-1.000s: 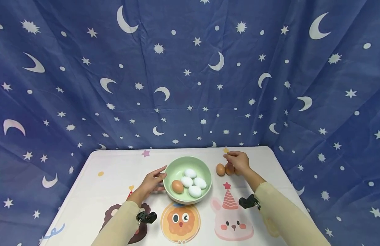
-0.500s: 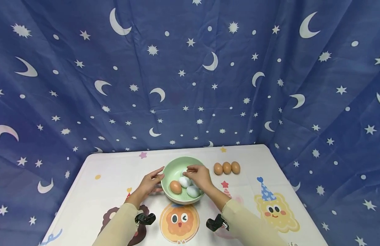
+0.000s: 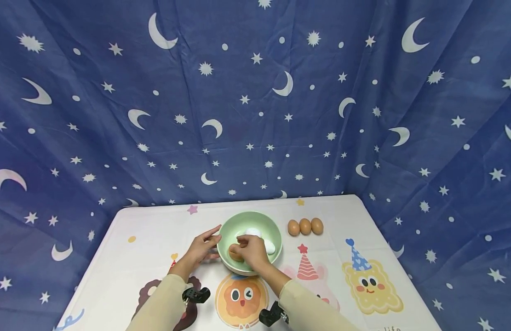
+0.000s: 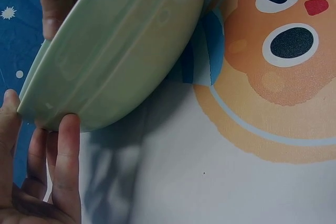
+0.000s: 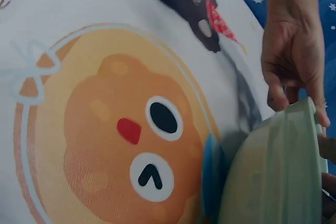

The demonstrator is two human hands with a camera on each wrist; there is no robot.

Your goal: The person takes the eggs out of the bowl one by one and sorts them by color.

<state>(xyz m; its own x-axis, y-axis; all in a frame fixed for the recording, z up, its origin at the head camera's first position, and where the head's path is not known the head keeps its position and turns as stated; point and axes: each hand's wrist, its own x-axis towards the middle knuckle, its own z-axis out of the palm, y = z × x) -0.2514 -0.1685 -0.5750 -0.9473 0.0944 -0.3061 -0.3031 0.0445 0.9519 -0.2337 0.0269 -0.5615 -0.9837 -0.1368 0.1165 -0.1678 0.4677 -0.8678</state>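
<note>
A pale green bowl (image 3: 228,225) stands near the middle of the table. My left hand (image 3: 203,247) holds its left side, thumb at the rim and fingers against the outer wall, as the left wrist view shows with the bowl (image 4: 121,61). Inside the bowl, my right hand (image 3: 255,253) grips a brown egg (image 3: 234,254) with thumb and fingertips. White eggs (image 3: 270,247) lie around that hand, some covered by it. In the right wrist view the bowl wall (image 5: 273,177) hides most of the right hand's fingers (image 5: 328,184).
To the right of the bowl, three brown eggs (image 3: 305,226) lie side by side in a row. A white cloth (image 3: 156,230) with cartoon figures covers the table. Behind it hangs a blue curtain (image 3: 247,174) with moons and stars.
My right hand has left the row of brown eggs, come left into the bowl, and moved across the white eggs to the brown egg. My left hand stays on the bowl.
</note>
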